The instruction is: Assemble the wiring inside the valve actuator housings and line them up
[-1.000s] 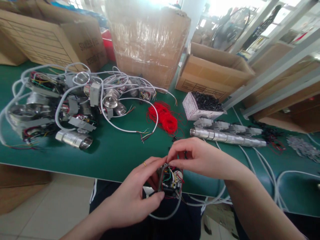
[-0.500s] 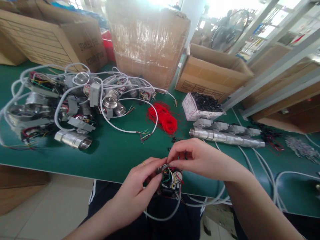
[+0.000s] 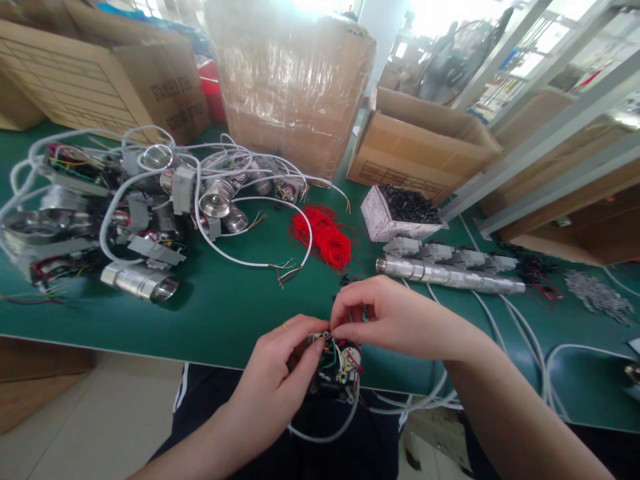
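Observation:
At the table's front edge is a small wired motor assembly, its inside exposed with green, red, yellow and white wires. A grey cable loops down from it over my lap. My left hand grips the assembly's left side, thumb and fingers pressed near its upper left corner. My right hand is above its top edge, thumb and forefinger pinched together. What lies in that pinch is too small and hidden to make out.
A tangle of metal valve bodies with grey cables lies left. Behind my hands sits a red wire bundle. A small box of black parts and a row of metal cylinders are right. Large cardboard boxes line the back.
My left thumb has moved up toward the assembly's upper corner, closer to the right fingertips. The whole view has shifted slightly; the table's other things stay put.

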A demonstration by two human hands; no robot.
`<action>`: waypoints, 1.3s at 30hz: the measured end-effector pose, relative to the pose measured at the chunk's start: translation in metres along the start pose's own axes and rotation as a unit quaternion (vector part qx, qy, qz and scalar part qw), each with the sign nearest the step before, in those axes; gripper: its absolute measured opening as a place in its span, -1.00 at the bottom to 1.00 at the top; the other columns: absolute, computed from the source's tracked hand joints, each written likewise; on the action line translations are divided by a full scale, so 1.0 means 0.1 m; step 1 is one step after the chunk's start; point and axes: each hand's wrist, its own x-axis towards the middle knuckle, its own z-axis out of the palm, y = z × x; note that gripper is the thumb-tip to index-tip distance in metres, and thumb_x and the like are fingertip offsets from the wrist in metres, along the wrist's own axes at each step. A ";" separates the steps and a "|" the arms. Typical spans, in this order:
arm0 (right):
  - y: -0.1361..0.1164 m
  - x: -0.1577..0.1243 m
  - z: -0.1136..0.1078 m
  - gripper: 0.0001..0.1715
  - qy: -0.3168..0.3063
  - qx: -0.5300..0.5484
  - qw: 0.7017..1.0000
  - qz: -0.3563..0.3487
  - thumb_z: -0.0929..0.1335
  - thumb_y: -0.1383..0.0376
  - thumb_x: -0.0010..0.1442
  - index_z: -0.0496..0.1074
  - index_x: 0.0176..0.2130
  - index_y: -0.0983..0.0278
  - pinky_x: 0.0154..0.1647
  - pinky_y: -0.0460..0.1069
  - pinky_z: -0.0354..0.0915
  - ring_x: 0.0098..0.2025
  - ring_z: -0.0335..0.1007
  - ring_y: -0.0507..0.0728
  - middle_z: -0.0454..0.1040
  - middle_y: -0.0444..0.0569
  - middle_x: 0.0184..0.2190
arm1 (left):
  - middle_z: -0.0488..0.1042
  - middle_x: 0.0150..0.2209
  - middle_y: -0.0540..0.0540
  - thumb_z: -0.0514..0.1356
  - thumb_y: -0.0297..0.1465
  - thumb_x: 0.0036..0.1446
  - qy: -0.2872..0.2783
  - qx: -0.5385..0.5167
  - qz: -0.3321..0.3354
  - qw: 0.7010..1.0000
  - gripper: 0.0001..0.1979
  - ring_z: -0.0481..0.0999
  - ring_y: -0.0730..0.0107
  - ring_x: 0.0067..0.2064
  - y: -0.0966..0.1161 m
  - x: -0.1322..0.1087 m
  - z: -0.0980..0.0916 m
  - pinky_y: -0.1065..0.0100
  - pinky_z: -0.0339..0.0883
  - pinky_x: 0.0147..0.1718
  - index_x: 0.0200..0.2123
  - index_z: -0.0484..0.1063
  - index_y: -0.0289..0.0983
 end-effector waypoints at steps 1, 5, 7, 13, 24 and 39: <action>-0.01 0.00 0.00 -0.93 -0.001 -0.006 1.000 -0.001 0.46 0.44 0.18 0.59 -0.36 0.34 -0.38 -0.11 0.28 -0.41 0.44 0.03 0.55 -0.14 -0.49 | 0.60 -0.27 -0.04 0.09 -0.45 0.32 0.001 0.000 -0.004 1.000 -0.76 0.54 0.39 -0.28 0.00 0.00 0.00 0.45 0.37 -0.27 -0.19 0.59 -0.25; -0.03 0.01 -0.02 -0.90 -0.004 -0.022 1.000 -0.001 0.45 0.45 0.18 0.58 -0.39 0.34 -0.42 -0.12 0.25 -0.44 0.40 0.01 0.52 -0.18 -0.51 | 0.56 -0.34 -0.01 0.08 -0.43 0.32 0.001 0.003 -0.013 1.000 -0.75 0.50 0.40 -0.35 0.02 0.02 0.00 0.44 0.32 -0.35 -0.23 0.58 -0.25; -0.05 0.02 -0.03 -0.89 -0.008 -0.027 1.000 0.003 0.44 0.47 0.18 0.57 -0.39 0.33 -0.45 -0.13 0.23 -0.47 0.38 -0.01 0.51 -0.19 -0.53 | 0.55 -0.36 -0.01 0.05 -0.42 0.34 0.003 0.005 -0.013 1.000 -0.72 0.49 0.40 -0.36 0.03 0.02 0.00 0.44 0.32 -0.35 -0.24 0.58 -0.25; -0.09 0.05 -0.06 -0.87 -0.019 -0.050 0.999 0.002 0.44 0.50 0.13 0.56 -0.42 0.33 -0.46 -0.13 0.21 -0.47 0.36 -0.02 0.49 -0.22 -0.54 | 0.57 -0.35 -0.01 0.08 -0.43 0.32 0.007 0.014 -0.015 1.000 -0.75 0.50 0.40 -0.35 0.03 0.03 0.00 0.45 0.32 -0.33 -0.24 0.58 -0.25; -0.10 0.07 -0.06 -0.88 -0.025 -0.057 0.998 0.010 0.44 0.47 0.14 0.55 -0.43 0.32 -0.46 -0.14 0.22 -0.47 0.36 -0.02 0.49 -0.21 -0.54 | 0.59 -0.34 -0.01 0.06 -0.42 0.33 0.009 0.017 -0.006 1.000 -0.72 0.53 0.40 -0.34 0.04 0.02 0.00 0.45 0.34 -0.33 -0.26 0.58 -0.24; -0.14 0.07 -0.04 -0.85 -0.011 -0.069 0.997 0.021 0.43 0.51 0.11 0.54 -0.46 0.33 -0.48 -0.15 0.20 -0.49 0.36 -0.03 0.48 -0.22 -0.57 | 0.61 -0.33 -0.01 0.08 -0.43 0.30 0.016 0.024 0.001 1.000 -0.75 0.55 0.40 -0.33 0.03 0.03 0.00 0.46 0.35 -0.33 -0.26 0.59 -0.24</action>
